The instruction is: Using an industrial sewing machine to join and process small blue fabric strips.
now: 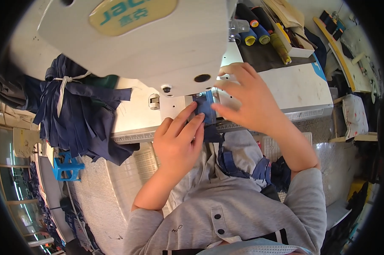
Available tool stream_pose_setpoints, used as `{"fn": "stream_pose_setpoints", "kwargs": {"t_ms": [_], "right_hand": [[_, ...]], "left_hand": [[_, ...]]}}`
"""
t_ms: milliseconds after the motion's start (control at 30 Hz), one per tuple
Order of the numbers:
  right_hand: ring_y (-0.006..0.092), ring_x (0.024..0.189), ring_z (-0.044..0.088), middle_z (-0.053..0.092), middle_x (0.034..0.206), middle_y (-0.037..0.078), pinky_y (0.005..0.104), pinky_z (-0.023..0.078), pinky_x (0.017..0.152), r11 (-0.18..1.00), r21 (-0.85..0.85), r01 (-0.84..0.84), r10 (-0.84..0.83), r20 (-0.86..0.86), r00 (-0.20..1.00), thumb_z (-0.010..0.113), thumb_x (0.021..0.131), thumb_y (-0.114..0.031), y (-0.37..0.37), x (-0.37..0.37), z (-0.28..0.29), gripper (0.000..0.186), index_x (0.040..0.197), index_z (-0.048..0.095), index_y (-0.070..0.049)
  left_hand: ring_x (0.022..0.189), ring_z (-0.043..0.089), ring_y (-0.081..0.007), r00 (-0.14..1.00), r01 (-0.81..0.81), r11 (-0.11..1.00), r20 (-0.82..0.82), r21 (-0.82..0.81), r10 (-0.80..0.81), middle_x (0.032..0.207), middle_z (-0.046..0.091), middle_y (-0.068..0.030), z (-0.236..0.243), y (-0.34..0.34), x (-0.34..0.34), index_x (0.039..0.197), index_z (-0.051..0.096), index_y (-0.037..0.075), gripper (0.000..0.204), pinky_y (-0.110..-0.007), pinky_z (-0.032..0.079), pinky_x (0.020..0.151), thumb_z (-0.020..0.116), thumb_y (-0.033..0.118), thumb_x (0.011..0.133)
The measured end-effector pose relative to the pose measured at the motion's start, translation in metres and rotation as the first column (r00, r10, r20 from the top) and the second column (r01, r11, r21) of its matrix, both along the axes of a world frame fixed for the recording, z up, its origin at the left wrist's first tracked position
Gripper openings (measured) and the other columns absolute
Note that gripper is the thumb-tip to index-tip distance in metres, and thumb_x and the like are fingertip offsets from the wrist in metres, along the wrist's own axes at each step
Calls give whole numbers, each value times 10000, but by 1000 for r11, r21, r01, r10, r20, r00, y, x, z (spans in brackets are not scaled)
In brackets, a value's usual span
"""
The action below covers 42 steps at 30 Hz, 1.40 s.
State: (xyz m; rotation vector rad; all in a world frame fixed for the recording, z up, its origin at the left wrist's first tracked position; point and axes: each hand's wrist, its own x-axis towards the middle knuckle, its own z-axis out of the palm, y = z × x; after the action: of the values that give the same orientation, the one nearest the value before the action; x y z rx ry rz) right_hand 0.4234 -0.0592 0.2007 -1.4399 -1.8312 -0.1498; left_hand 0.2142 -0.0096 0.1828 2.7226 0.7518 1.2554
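Left hand [178,138], half-open, presses navy fabric [206,108], presumably steadying it, at the bench's front edge [134,136]; right hand [250,98], loosely curved, seems empty.

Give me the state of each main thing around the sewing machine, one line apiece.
Sewing machine, running or stopped: cannot tell.
Left hand, fingertips resting on the blue cloth.
Right hand, fingers spread and bent.
Blue cloth, partly under the machine.
Navy strips, bundled, tied with white cord.
Thread spools, lying on their sides.
Box, open, things inside.
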Motion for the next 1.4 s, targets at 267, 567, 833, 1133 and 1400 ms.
{"fn": "stream_pose_setpoints", "kwargs": {"t_ms": [267,567,833,1133,1400], "right_hand": [[359,1221,484,552,1267,150,475,415,998,997,-60,40,-34,95,995,784,734,-371,-1,-1,-2,459,1116,707,-128],[344,1249,477,554,1298,132,474,400,1019,992,-101,71,-63,83,995,802,712,-356,0,1,-5,462,1107,708,-135],[337,1267,471,548,1341,120,469,384,1041,994,-91,67,-60,73,995,813,694,-357,1,0,-3,465,1089,714,-133],[348,1304,443,534,1362,141,471,370,1058,986,-143,81,-71,70,995,809,689,-343,0,-1,0,466,1085,714,-116],[356,1301,436,516,1372,138,474,368,1057,985,-155,81,-73,57,996,812,685,-340,-1,-1,-1,467,1085,710,-122]], "left_hand": [[633,567,-190,998,-62,994,-20,-91,60,1134,719,-36,5,-7,1,938,729,80,250,-282,484,608,768,40,694],[602,538,-171,998,-26,999,61,-33,28,1134,697,-39,-6,-3,3,947,711,61,240,-281,440,570,756,84,713],[675,597,-178,999,-32,998,40,-50,34,1125,705,-57,-8,-7,1,960,699,74,270,-279,467,612,756,46,697],[629,552,-167,995,-32,999,95,-36,36,1152,686,-37,-13,-5,4,959,708,82,280,-292,428,595,761,88,685],[624,532,-168,996,-37,998,79,-44,40,1158,687,-36,-13,-7,3,962,711,82,281,-298,419,591,759,87,686]]}}
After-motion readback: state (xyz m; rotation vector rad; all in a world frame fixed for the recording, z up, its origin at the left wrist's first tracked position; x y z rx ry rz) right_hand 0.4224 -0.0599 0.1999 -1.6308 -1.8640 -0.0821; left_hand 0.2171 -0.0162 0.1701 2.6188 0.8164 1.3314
